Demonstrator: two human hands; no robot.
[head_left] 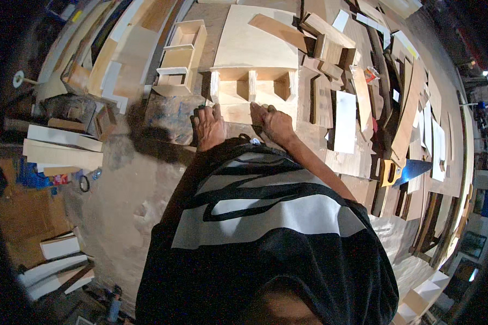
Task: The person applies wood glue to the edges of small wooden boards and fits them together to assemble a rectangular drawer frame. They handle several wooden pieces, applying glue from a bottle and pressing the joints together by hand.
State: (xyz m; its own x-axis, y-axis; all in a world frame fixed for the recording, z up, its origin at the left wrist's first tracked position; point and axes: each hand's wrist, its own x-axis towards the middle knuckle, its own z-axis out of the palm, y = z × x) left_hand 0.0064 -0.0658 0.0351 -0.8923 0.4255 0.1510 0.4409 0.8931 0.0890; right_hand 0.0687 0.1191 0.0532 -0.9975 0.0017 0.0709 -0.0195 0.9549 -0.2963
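**Bare left hand [209, 127] and bare right hand [276, 125] at a pale, two-compartment plywood box [264, 88]**

At the near side of the box, the left hand rests with fingers half bent over the left corner, while the right hand has its fingers curled inward near the middle; whether either is closed firmly on the wood, I cannot tell. The step in hand looks like steadying this near edge. Doing it well would mean bearing evenly with both hands, keeping the corners square and the fingertips clear of any joint.

The box sits straight ahead of the person, open to view and split by one upright plywood divider [251, 85]. Its wood is light and plain, with pale edges.

Just beyond the box spreads a wide, flat, pale plywood panel [244, 38]; whether they are joined is unclear. A slim brown wooden strip [279, 31] lies aslant over the panel's right part.
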